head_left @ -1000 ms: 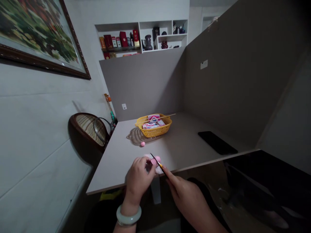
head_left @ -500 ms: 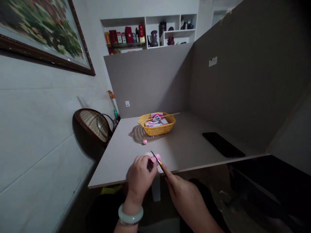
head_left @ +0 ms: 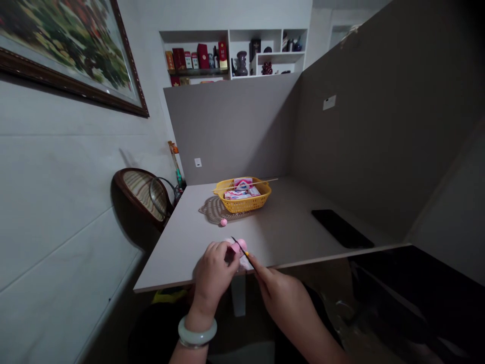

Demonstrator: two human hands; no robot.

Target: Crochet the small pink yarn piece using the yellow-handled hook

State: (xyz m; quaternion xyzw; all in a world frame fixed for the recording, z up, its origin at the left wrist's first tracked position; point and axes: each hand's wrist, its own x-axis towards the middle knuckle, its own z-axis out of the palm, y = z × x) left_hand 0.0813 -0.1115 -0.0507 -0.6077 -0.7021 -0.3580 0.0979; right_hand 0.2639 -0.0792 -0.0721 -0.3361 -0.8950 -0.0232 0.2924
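Hands sit at the table (head_left: 288, 227) edge: the left hand (head_left: 214, 279) curls around a pink lump (head_left: 239, 246), and the right hand (head_left: 282, 303) pinches a thin pointed tool (head_left: 242, 250) against it. The lump looks light and soft, easily dented, so its underside seems the gentlest hold. A pink ball (head_left: 223, 222) lies farther off, near the basket (head_left: 242, 200).

Pink lump (head_left: 239, 246) partly hidden, thin tool (head_left: 245, 253) (tip tiny)
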